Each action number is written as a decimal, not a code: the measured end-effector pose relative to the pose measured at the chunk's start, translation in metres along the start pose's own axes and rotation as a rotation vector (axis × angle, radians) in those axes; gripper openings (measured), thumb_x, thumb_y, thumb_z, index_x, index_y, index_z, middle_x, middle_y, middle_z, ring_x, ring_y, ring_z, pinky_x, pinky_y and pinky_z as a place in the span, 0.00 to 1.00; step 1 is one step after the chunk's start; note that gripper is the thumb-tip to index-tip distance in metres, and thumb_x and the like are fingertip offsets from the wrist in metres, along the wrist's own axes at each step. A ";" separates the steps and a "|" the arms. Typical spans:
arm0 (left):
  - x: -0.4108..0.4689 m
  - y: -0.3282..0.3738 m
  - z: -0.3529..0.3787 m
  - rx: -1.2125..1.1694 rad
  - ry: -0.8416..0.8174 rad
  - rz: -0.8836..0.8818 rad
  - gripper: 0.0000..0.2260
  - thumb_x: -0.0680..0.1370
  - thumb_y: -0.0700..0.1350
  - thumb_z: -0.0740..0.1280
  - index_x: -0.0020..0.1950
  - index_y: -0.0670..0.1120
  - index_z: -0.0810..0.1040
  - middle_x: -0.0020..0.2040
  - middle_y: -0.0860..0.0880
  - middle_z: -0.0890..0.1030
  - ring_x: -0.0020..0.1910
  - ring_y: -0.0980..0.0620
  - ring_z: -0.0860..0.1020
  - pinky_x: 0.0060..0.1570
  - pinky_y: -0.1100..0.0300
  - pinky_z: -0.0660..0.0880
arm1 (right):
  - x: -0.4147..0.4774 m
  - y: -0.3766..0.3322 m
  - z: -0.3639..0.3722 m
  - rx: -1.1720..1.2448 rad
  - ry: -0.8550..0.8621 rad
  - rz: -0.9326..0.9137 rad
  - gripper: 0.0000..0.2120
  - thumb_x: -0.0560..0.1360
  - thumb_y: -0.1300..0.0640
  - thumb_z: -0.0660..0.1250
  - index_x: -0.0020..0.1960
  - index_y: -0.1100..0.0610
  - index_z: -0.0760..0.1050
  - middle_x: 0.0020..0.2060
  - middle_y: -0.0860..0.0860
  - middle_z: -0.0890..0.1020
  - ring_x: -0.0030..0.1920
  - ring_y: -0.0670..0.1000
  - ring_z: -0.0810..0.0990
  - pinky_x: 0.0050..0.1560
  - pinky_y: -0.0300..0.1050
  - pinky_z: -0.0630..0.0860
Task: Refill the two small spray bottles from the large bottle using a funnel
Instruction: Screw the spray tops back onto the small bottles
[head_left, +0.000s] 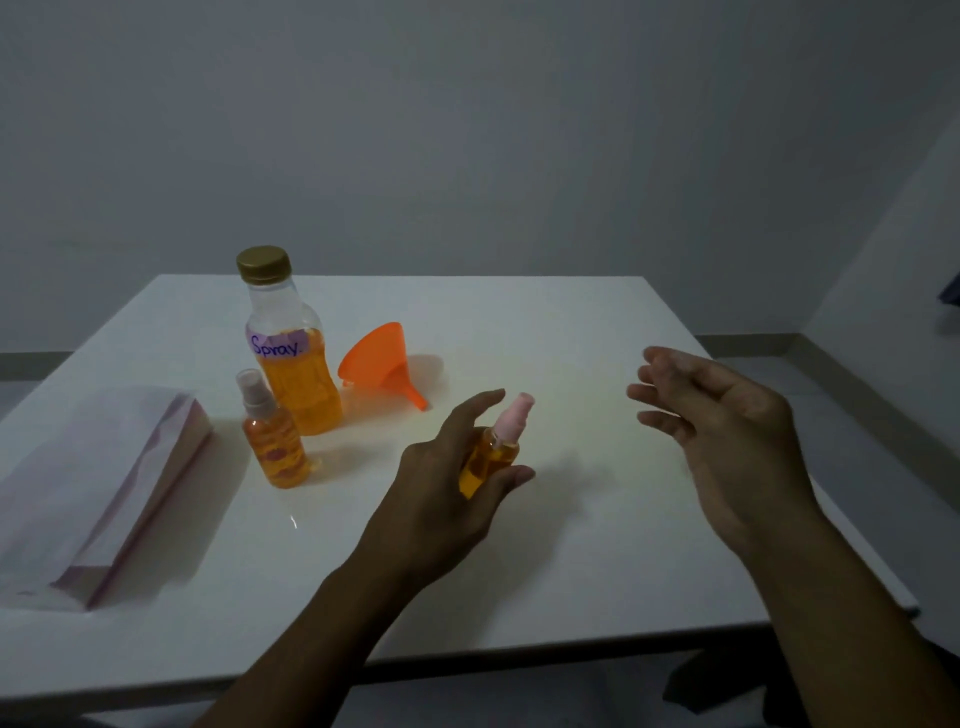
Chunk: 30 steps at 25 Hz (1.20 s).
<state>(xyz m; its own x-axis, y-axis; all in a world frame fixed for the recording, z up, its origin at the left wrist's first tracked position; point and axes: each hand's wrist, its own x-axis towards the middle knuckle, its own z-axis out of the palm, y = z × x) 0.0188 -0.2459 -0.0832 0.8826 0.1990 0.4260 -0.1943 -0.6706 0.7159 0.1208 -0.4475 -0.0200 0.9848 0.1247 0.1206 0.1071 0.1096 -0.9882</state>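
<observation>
My left hand (447, 483) holds a small spray bottle (491, 454) of orange liquid, tilted, with its pink spray head on. To its right, my right hand (727, 431) hovers above the table with fingers apart and nothing in it. A second small spray bottle (272, 441), with orange liquid and a clear cap, stands upright at the left. Just behind it stands the large bottle (293, 358), about half full of orange liquid, with a gold cap and a purple "Spray" label. An orange funnel (382, 361) lies on its side to the right of the large bottle.
Everything rests on a white table (571, 332) against a grey wall. A clear zip bag (98, 483) with something flat inside lies at the left edge. The table's front edge runs just below my forearms.
</observation>
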 end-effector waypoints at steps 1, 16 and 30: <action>0.000 0.002 0.000 -0.017 -0.012 -0.008 0.31 0.73 0.58 0.70 0.72 0.62 0.60 0.56 0.60 0.80 0.51 0.60 0.79 0.51 0.71 0.74 | 0.001 0.002 -0.005 -0.032 0.002 0.000 0.12 0.73 0.55 0.72 0.56 0.56 0.83 0.51 0.51 0.86 0.50 0.52 0.86 0.52 0.50 0.81; 0.001 0.012 0.007 -0.194 -0.111 -0.011 0.26 0.80 0.52 0.61 0.74 0.64 0.52 0.50 0.59 0.75 0.44 0.51 0.79 0.41 0.57 0.80 | -0.003 0.009 -0.007 -0.307 -0.044 -0.117 0.08 0.74 0.51 0.73 0.53 0.50 0.84 0.46 0.44 0.86 0.40 0.48 0.87 0.42 0.43 0.82; 0.000 0.010 0.012 0.053 -0.023 -0.062 0.20 0.79 0.59 0.58 0.69 0.66 0.57 0.48 0.60 0.76 0.39 0.61 0.77 0.44 0.68 0.71 | -0.004 0.008 -0.007 -0.309 -0.037 -0.143 0.07 0.74 0.52 0.73 0.52 0.50 0.84 0.48 0.43 0.86 0.38 0.48 0.87 0.40 0.43 0.81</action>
<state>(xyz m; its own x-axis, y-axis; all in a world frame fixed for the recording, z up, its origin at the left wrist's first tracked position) 0.0225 -0.2612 -0.0831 0.9019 0.2254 0.3684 -0.1163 -0.6947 0.7098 0.1191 -0.4544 -0.0291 0.9518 0.1661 0.2577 0.2856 -0.1747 -0.9423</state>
